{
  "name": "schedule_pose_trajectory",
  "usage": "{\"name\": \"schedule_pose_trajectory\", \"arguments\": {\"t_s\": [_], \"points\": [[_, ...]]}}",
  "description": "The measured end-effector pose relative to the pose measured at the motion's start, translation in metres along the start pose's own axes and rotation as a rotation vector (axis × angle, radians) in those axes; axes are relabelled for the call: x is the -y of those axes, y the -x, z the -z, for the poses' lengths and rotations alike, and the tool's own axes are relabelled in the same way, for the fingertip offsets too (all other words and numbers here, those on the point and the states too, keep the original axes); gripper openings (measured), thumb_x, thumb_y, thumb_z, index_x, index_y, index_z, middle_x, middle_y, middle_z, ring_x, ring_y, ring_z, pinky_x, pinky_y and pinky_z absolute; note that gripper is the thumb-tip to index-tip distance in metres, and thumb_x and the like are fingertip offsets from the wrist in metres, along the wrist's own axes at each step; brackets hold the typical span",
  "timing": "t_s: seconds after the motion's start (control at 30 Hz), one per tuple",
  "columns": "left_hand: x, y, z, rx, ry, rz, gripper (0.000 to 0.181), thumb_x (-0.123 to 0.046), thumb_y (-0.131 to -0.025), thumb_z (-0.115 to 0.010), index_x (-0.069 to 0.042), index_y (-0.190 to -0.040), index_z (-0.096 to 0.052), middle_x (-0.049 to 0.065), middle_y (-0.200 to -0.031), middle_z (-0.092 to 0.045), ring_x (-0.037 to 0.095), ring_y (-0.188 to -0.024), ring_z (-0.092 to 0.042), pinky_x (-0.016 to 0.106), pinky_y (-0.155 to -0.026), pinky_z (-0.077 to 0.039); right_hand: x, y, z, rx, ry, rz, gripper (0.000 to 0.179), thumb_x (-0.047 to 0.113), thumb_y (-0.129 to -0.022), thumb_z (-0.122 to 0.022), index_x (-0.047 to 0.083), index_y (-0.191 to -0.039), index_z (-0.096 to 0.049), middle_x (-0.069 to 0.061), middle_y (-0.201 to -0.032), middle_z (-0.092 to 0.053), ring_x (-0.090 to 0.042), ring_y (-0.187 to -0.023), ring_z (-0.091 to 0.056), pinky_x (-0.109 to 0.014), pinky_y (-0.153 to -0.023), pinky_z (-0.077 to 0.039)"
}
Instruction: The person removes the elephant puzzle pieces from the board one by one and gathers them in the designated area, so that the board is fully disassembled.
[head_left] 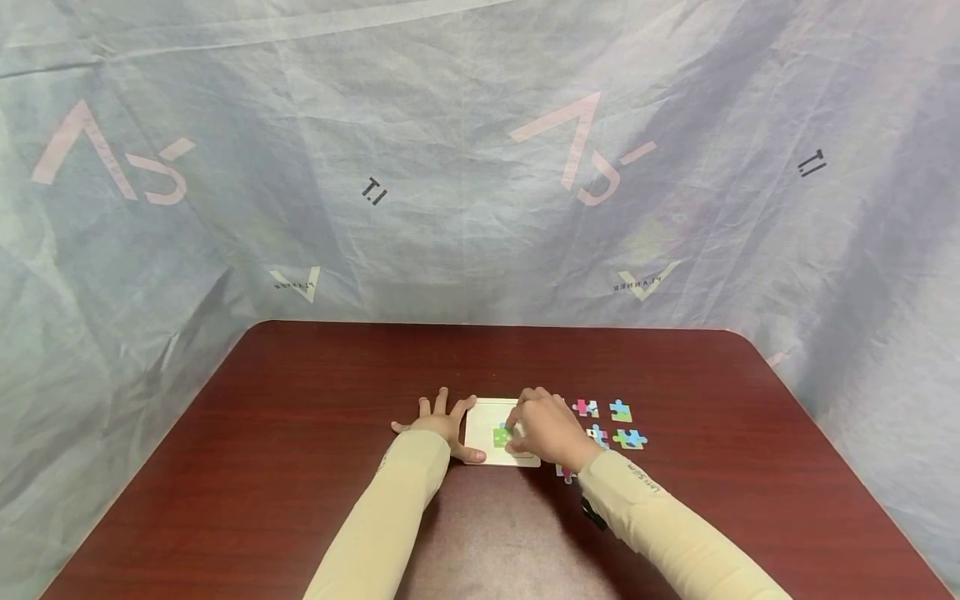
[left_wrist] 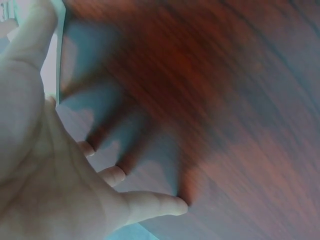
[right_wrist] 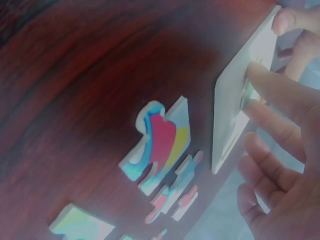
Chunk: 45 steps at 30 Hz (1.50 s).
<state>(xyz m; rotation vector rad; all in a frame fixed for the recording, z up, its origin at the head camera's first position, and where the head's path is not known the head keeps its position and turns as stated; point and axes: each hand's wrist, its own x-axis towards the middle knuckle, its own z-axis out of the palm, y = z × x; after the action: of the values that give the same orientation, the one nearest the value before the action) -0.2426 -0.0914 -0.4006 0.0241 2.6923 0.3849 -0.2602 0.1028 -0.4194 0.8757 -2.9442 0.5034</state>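
A pale puzzle board (head_left: 487,414) lies flat on the table in the head view. My left hand (head_left: 435,425) is spread beside it, thumb at the near left corner and a fingertip at the far left one. Over the board's right half, my right hand (head_left: 551,429) pinches a green puzzle piece (right_wrist: 246,94) between thumb and finger, close against the board in the right wrist view. Green and blue (head_left: 500,437) shows by those fingertips in the head view; the hand hides the rest of the board there.
Several loose puzzle pieces lie right of the board, among them a pink one (head_left: 585,407), a blue-green one (head_left: 620,410) and a joined-looking green and blue one (head_left: 630,439). The dark red table (head_left: 315,400) ends at a grey hanging cloth (head_left: 465,250).
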Motion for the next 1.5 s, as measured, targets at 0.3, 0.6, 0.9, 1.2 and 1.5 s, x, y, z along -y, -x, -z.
{"name": "schedule_pose_trajectory", "arguments": {"t_s": [0.3, 0.6, 0.9, 1.2, 1.5], "points": [[0.011, -0.030, -0.019, -0.023, -0.007, 0.013, 0.107, -0.055, -0.076, -0.085, -0.037, -0.162, -0.023, 0.011, -0.170, -0.009, 0.042, -0.154, -0.010, 0.085, -0.102, -0.019, -0.008, 0.004, 0.006, 0.011, -0.064, 0.003, 0.019, 0.021, -0.077, -0.091, 0.013, -0.091, -0.081, -0.002, -0.095, -0.064, -0.025, -0.096, -0.058, -0.044, -0.082, -0.046], [0.014, -0.038, -0.022, -0.038, 0.010, 0.000, 0.104, -0.052, -0.078, -0.085, -0.035, -0.161, -0.026, 0.011, -0.170, -0.008, 0.042, -0.154, -0.008, 0.084, -0.103, -0.019, -0.026, 0.018, 0.021, 0.014, -0.109, -0.018, 0.022, 0.022, -0.081, -0.088, 0.012, -0.099, -0.080, -0.002, -0.100, -0.063, -0.023, -0.097, -0.057, -0.049, -0.087, -0.044], [-0.003, 0.003, 0.003, -0.023, 0.015, -0.014, 0.097, -0.045, -0.082, -0.085, -0.028, -0.160, -0.029, 0.016, -0.168, -0.013, 0.044, -0.153, -0.013, 0.083, -0.103, -0.023, -0.047, 0.037, 0.031, 0.007, -0.111, -0.037, 0.022, 0.021, -0.083, -0.087, 0.014, -0.102, -0.080, -0.002, -0.105, -0.062, -0.026, -0.103, -0.057, -0.054, -0.092, -0.042], [-0.004, 0.006, 0.004, -0.022, 0.013, -0.014, 0.097, -0.043, -0.082, -0.085, -0.027, -0.160, -0.029, 0.016, -0.167, -0.014, 0.044, -0.152, -0.014, 0.082, -0.103, -0.025, -0.062, 0.054, 0.045, -0.005, -0.079, -0.063, 0.023, 0.024, -0.083, -0.086, 0.016, -0.104, -0.079, -0.004, -0.110, -0.062, -0.031, -0.109, -0.057, -0.054, -0.093, -0.048], [0.005, -0.017, -0.010, -0.002, 0.025, -0.001, 0.106, -0.049, -0.078, -0.086, -0.033, -0.162, -0.023, 0.013, -0.170, -0.007, 0.043, -0.154, -0.006, 0.086, -0.099, -0.022, -0.075, 0.071, 0.056, -0.004, -0.088, -0.091, 0.022, 0.023, -0.085, -0.085, 0.016, -0.105, -0.079, -0.004, -0.108, -0.060, -0.029, -0.105, -0.056, -0.048, -0.083, -0.052]]}}
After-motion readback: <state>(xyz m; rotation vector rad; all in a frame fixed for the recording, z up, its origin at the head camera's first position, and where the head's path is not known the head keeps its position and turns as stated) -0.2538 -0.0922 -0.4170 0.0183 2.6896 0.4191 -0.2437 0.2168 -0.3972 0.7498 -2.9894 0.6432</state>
